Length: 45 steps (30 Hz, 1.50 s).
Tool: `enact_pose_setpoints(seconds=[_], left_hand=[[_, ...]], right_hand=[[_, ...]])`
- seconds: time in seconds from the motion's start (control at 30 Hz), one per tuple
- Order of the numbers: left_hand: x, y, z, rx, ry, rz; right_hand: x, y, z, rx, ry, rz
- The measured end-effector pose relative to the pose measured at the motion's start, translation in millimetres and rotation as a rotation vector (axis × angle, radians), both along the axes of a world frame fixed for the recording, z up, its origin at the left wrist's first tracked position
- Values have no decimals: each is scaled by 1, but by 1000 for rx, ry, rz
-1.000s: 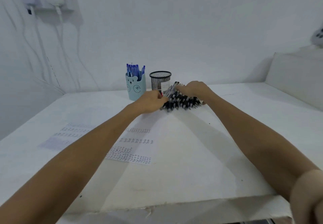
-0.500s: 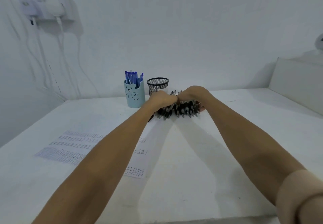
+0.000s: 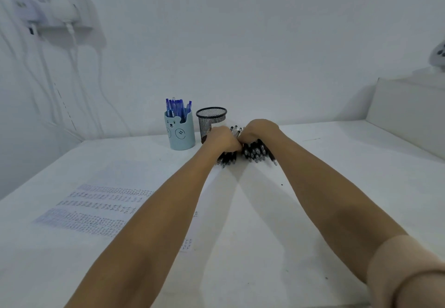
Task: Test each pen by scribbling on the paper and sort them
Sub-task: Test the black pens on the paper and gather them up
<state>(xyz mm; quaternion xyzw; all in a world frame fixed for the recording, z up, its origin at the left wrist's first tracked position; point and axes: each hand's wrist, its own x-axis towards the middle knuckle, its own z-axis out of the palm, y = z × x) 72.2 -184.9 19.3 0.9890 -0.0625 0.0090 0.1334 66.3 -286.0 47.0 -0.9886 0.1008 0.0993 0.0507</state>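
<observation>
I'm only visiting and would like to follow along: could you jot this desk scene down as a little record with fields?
Hands: left hand and right hand side by side on the heap of black pens, fingers curled down into it; exact grip hidden
Blue pens: blue pens upright in the pale blue bear-face cup
Second holder: black wire-mesh cup between the bear cup and the heap; contents unclear
Paper: white sheet with rows of scribbles, partly hidden by the left forearm
Surface: white table
</observation>
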Motion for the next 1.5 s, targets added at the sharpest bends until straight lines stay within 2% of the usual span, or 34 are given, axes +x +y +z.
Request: enact_pose_setpoints(seconds=[0.37,0.57,0.67,0.73,0.93,1.03,1.2,1.33,1.5], left_hand=[[-13,-10,12,201,41,-16],[-18,-4,9,154,6,-15],[-18,2,12,39,70,-8],[-17,6,14,-131,116,-6],[-24,19,24,-625,127,-42],[-29,24,26,-816,-24,-73],[-34,37,25,-1182,-315,-103],[-34,39,20,-1333,-469,-183],[-27,32,-4,-1250,-438,-169]], right_hand=[[1,-3,-5,-85,-193,30],[-1,-8,-13,-111,-278,62],[-1,-9,-10,-61,-312,63],[-3,-11,-8,21,-342,36],[-14,-13,-6,445,-538,-101],[-20,-11,-3,660,-662,-32],[-43,-8,-1,1044,-985,72],[-48,2,-3,1170,-1102,132],[-40,10,-28,1237,-1099,143]])
